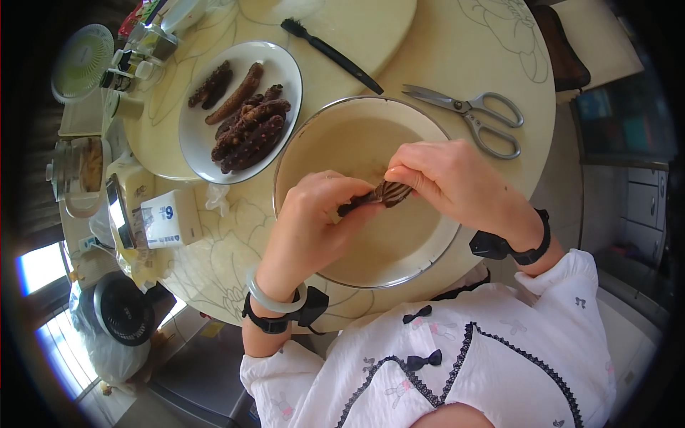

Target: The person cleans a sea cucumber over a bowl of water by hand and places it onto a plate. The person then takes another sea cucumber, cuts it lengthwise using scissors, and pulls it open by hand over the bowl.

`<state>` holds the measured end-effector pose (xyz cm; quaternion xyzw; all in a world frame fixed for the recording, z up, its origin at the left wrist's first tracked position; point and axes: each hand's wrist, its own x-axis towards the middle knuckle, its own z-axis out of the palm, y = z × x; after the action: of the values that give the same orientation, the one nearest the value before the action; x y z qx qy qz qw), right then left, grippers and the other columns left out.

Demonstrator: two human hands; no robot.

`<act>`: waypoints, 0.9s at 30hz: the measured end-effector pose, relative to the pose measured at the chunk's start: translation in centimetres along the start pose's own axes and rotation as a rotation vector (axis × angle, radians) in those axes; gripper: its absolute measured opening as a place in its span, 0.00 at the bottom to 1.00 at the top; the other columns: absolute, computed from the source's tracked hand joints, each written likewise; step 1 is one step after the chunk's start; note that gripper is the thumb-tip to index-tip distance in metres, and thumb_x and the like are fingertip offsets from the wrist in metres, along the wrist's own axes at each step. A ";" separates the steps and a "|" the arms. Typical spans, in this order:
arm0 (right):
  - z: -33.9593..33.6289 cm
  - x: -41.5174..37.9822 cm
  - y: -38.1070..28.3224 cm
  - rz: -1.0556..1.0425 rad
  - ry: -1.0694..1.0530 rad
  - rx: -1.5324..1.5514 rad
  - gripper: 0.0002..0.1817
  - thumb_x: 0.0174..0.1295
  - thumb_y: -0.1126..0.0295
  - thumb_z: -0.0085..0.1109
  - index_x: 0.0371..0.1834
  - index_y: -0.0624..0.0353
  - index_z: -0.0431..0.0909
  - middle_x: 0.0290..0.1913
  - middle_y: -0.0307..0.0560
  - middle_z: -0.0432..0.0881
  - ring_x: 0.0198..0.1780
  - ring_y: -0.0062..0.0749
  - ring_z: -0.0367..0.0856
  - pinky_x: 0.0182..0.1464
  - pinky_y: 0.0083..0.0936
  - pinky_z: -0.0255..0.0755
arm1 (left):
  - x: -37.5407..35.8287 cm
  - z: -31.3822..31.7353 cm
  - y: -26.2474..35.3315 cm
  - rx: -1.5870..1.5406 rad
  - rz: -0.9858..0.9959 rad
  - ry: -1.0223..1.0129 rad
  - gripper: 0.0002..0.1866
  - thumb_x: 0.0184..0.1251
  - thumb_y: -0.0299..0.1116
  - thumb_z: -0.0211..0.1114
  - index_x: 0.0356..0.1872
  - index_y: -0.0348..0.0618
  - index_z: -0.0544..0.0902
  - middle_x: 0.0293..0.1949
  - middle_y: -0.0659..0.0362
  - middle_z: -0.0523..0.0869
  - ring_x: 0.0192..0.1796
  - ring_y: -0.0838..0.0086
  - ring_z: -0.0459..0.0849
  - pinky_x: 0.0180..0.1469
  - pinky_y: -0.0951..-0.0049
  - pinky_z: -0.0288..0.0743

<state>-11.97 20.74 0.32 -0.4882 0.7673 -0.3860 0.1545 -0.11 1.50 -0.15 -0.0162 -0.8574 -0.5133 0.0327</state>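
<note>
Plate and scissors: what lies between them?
In the head view, the far part of the basin lies between the plate and the scissors, with the brush beyond it.

room between plate and brush; scissors obstruct right.

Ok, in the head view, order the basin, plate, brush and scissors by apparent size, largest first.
1. Basin
2. Plate
3. Scissors and brush, unranked: they look alike in length, and each covers less than the plate.

Cream flower-patterned table: dark-rimmed basin, metal scissors just beside, crumpled tissue.
</note>
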 end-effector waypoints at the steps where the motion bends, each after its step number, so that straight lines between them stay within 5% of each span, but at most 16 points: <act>1: 0.0 0.0 0.1 0.015 0.000 0.011 0.07 0.70 0.70 0.60 0.39 0.63 0.80 0.32 0.51 0.82 0.35 0.50 0.81 0.37 0.35 0.74 | 0.0 0.1 -0.1 0.001 0.000 -0.001 0.08 0.60 0.26 0.74 0.39 0.37 0.87 0.31 0.53 0.85 0.33 0.63 0.81 0.35 0.67 0.74; 10: -0.5 0.1 -0.3 0.041 -0.044 0.078 0.08 0.71 0.68 0.59 0.38 0.63 0.81 0.31 0.50 0.82 0.32 0.46 0.81 0.35 0.31 0.73 | -0.6 -0.6 -0.6 -0.329 -0.172 -0.101 0.08 0.62 0.22 0.72 0.42 0.34 0.86 0.32 0.55 0.86 0.34 0.70 0.82 0.35 0.72 0.73; 12: -0.4 0.1 -0.3 0.045 -0.070 0.093 0.08 0.71 0.68 0.59 0.38 0.63 0.81 0.31 0.51 0.82 0.32 0.46 0.81 0.34 0.31 0.73 | -0.5 -0.5 -1.0 -0.329 0.037 -0.098 0.08 0.62 0.21 0.72 0.42 0.34 0.86 0.32 0.55 0.86 0.35 0.68 0.82 0.37 0.72 0.73; 21: 0.3 0.0 -0.2 0.059 -0.127 0.204 0.10 0.73 0.65 0.58 0.38 0.62 0.80 0.30 0.53 0.80 0.32 0.51 0.78 0.35 0.34 0.72 | -0.7 -1.1 -1.4 -0.229 0.137 -0.234 0.11 0.61 0.21 0.71 0.44 0.35 0.84 0.37 0.52 0.87 0.42 0.56 0.84 0.50 0.62 0.76; 27: 0.3 0.0 -0.2 0.071 -0.165 0.114 0.13 0.73 0.62 0.58 0.37 0.61 0.79 0.30 0.54 0.79 0.32 0.53 0.77 0.35 0.37 0.71 | -0.4 -1.7 -1.2 -0.159 0.183 -0.342 0.11 0.64 0.23 0.69 0.46 0.35 0.83 0.37 0.52 0.88 0.43 0.55 0.84 0.56 0.61 0.72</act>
<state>-11.67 20.56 0.22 -0.4813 0.7456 -0.3819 0.2581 0.27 -0.57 -0.44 -0.1831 -0.8023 -0.5640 -0.0681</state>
